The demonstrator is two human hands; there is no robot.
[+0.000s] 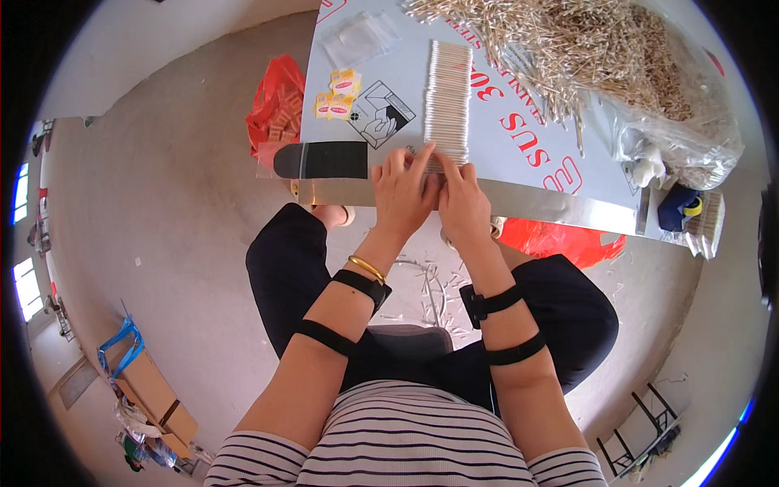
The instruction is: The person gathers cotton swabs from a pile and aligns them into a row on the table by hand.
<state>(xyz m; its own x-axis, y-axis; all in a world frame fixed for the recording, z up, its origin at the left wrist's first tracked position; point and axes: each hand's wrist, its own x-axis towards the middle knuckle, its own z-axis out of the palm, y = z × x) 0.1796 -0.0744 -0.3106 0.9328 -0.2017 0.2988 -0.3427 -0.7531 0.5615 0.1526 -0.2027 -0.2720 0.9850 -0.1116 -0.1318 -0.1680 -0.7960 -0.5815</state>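
Note:
A long, neat row of cotton swabs lies side by side on the table. At its near end, by the table's front edge, my left hand and my right hand meet with fingers bent and thumbs close together. The fingers of both hands close on the nearest swabs, and the hands partly hide that end of the row. Just left of my left hand lies a black strip in a clear bag. Small yellow-and-white packets sit farther left.
A big heap of loose cotton swabs spreads over the far right, with clear plastic beside it. Clear bags lie at the far left. Red bags are beside and below the table. Swabs are scattered on the floor.

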